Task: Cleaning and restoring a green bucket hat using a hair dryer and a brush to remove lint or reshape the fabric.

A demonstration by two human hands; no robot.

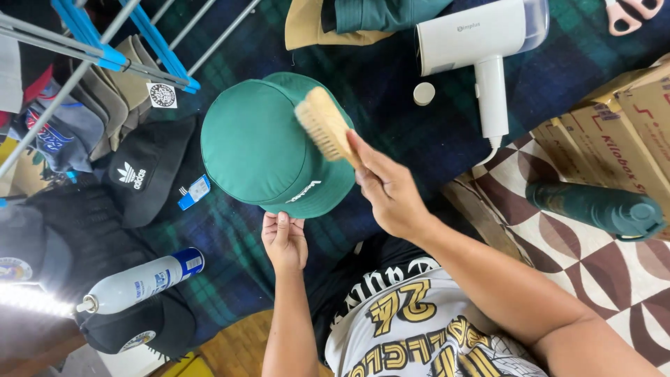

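- Green cap point(262, 143) is our landmark: we hold it up over the dark plaid blanket point(398, 91), crown facing us.
- Our left hand point(284, 241) pinches the cap's brim from below, grip closed on the fabric.
- Our right hand point(387, 188) is clenched around the handle of a wooden brush point(325, 124), whose bristles lie against the crown's right side.
- Brushing looks under way; we judge the right side is being covered, while the left side is yet to be reached, though no dust is visible either way.
- Right of the cap lie a white handheld steamer point(481, 42) and a small white lid point(423, 93).
- Left of it sit black caps point(143, 171); below-left, a spray can point(139, 281).
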